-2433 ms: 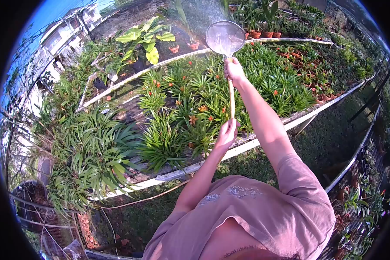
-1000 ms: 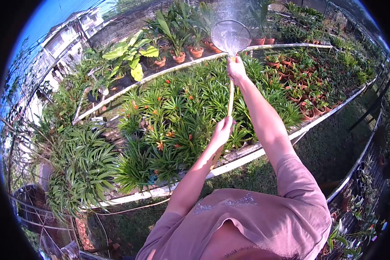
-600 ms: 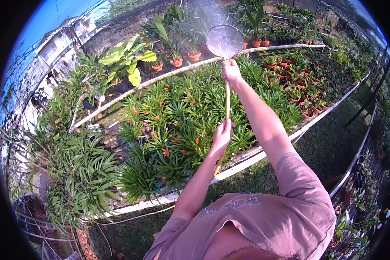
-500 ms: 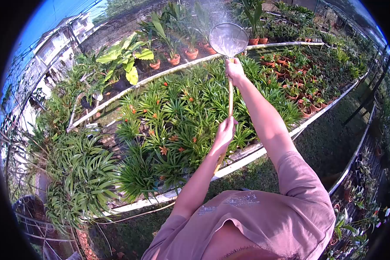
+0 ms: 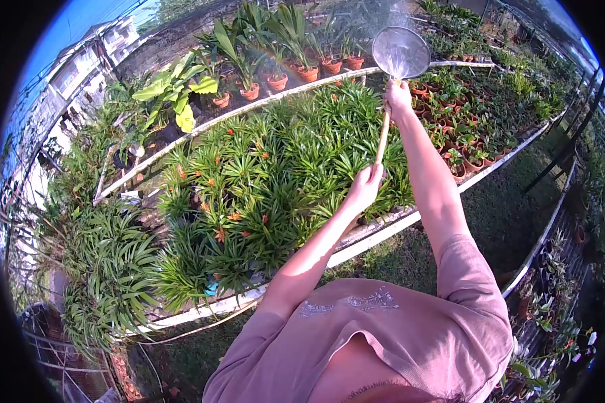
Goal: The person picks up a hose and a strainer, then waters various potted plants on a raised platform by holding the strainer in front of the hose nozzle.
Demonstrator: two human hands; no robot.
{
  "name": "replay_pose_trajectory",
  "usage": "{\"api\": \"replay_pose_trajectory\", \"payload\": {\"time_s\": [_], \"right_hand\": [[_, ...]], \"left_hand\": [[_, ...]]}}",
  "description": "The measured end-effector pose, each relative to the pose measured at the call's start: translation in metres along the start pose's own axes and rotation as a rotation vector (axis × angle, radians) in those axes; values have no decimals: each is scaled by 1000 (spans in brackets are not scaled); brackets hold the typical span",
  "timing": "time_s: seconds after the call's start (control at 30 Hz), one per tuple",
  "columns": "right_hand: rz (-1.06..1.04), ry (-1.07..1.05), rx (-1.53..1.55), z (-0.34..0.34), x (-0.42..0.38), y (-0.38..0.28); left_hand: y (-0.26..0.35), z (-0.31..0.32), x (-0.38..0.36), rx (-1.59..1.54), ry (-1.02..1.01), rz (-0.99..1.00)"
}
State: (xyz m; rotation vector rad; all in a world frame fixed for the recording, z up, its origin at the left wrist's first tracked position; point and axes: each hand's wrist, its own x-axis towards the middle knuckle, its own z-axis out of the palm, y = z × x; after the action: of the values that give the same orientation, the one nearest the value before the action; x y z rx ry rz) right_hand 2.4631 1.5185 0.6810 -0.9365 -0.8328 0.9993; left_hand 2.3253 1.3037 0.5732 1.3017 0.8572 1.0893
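Both arms reach forward over a raised bed of leafy plants. My right hand (image 5: pixel 398 97) is wrapped around a yellowish garden hose (image 5: pixel 383 138) just behind a wide round watering head (image 5: pixel 410 48). Water streaks fan out inside the head, and fine spray drifts beyond it. Lower down the hose, my left hand (image 5: pixel 366 187) is closed around it. Below and to the left of the hands grow strappy green plants (image 5: pixel 282 154) with orange flowers. Beyond my right hand stand small potted plants (image 5: pixel 450 121) in terracotta pots. The hose behind my left hand is mostly hidden.
A pale rail (image 5: pixel 376 240) edges the bed's near side, and another rail (image 5: pixel 202 134) runs along the back. Behind it stand larger terracotta pots (image 5: pixel 277 82) and a broad-leaved yellow-green plant (image 5: pixel 175 91). Grass (image 5: pixel 390 265) lies below the bed; more plants line the right.
Both hands and the hose have moved to the right across the bed, the watering head now nearer the small terracotta pots. The camera view has shifted slightly. Water keeps spraying.
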Motion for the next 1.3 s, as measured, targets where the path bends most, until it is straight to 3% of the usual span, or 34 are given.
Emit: {"api": "replay_pose_trajectory", "payload": {"time_s": [0.2, 0.47, 0.67, 1.03, 1.17, 1.3], "right_hand": [[-40, 7, -12, -34, 16, -28], [-63, -2, -169, -37, 23, -1], [-59, -19, -189, -14, 12, 15], [26, -134, -122, 28, -19, 46], [66, -215, -46, 58, -35, 62], [56, -243, -162, 99, -53, 89]], "left_hand": [[8, 43, 23, 78, 18, -4], [-20, 34, 28, 18, 23, 6], [-17, 24, 11, -43, 48, -73], [-25, -17, -20, 7, 116, -44], [-30, -38, -37, 10, 146, -27], [-14, -61, -71, -50, 201, -94]]}}
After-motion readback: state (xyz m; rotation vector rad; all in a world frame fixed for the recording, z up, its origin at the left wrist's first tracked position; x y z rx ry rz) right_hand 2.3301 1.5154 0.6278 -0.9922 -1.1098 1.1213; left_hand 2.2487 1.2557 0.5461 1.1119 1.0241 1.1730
